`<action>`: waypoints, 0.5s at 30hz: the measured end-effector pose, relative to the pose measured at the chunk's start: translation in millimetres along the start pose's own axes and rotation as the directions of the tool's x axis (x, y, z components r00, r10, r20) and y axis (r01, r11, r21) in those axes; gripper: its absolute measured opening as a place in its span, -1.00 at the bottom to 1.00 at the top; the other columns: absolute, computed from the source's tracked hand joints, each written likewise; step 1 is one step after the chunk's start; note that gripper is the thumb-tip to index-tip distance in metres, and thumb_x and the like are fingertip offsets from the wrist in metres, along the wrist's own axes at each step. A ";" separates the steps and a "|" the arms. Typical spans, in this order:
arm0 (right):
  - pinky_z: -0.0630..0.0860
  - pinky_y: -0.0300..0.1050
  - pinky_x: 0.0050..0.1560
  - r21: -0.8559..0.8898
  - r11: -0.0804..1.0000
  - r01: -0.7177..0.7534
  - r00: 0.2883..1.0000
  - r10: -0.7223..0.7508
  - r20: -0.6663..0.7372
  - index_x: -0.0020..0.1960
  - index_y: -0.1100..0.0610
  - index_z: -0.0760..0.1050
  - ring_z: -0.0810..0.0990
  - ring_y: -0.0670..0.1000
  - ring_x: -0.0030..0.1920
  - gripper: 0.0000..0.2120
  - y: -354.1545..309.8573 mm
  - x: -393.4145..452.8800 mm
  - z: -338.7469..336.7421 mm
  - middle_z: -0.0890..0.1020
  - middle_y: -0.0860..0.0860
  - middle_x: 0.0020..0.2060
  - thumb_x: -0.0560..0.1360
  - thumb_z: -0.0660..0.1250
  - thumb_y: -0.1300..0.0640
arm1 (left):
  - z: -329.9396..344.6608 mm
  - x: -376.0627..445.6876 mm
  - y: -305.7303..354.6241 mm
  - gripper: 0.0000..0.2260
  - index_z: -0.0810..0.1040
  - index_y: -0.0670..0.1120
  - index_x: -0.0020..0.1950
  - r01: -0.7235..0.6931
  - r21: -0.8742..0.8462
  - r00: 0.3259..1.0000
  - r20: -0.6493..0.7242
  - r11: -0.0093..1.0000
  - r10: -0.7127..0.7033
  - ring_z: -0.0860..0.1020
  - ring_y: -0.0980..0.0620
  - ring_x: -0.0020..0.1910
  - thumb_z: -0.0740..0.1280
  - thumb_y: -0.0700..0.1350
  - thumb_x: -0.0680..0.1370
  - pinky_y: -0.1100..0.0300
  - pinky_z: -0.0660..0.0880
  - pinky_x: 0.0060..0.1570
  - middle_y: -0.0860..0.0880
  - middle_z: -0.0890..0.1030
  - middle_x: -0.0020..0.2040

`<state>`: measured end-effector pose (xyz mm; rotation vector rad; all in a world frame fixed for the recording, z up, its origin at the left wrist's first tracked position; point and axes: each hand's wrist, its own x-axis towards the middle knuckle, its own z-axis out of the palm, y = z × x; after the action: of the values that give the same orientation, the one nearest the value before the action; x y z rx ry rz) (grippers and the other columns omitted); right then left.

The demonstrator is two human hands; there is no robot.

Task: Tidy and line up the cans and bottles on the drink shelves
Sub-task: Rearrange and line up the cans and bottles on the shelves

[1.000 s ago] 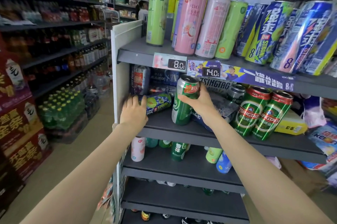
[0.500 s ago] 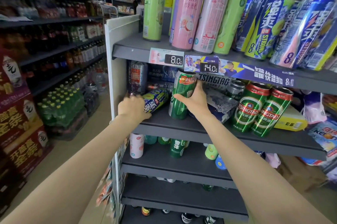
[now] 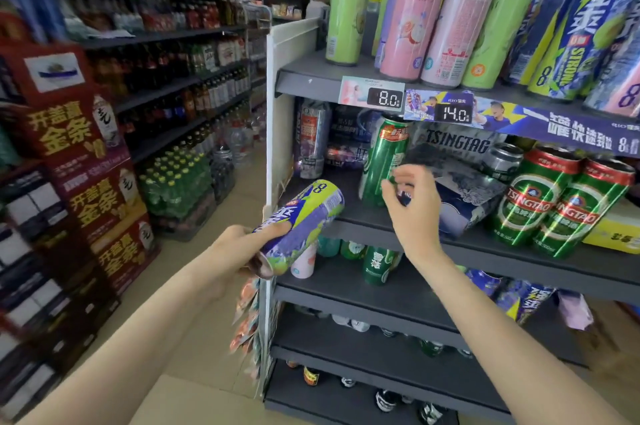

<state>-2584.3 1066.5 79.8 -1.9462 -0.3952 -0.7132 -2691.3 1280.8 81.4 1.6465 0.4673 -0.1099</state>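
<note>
My left hand (image 3: 239, 248) grips a purple and green "8" can (image 3: 304, 220), tilted on its side in front of the left end of the middle shelf (image 3: 519, 251). A tall green beer can (image 3: 384, 158) stands upright on that shelf. My right hand (image 3: 412, 203) hovers just in front of it with fingers loosely curled, holding nothing. Two green Tsingtao cans (image 3: 550, 206) stand further right. Pink and light green tall cans (image 3: 415, 12) and blue "Strong" cans (image 3: 588, 30) line the top shelf.
A plastic-wrapped Tsingtao multipack (image 3: 460, 182) lies behind my right hand. A yellow box (image 3: 616, 230) sits at the far right. Lower shelves hold several scattered cans (image 3: 377, 265). Red cartons (image 3: 90, 182) and bottle shelves (image 3: 173, 78) line the aisle on the left.
My left hand has pulled the purple and green can off the shelf and out to the front. My right hand has let go of the tall green beer can, which stays standing.
</note>
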 end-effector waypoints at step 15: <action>0.41 -0.54 -0.32 0.111 0.893 -0.437 0.833 0.354 0.425 0.37 0.27 0.20 0.49 -0.02 0.08 -0.34 34.9 84.5 157.8 0.47 0.07 0.17 0.40 0.47 0.21 | -31.8 -5.2 -18.2 -0.68 0.61 -0.21 -0.05 0.039 -0.058 0.998 -0.051 0.998 -0.042 0.53 0.12 -0.47 0.41 0.05 0.44 0.33 0.48 -0.42 -0.03 0.62 -0.35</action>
<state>-2450.6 1188.0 55.3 -1.8848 -0.2749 0.0013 -2708.9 1311.5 70.7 1.5877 0.5391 -0.0833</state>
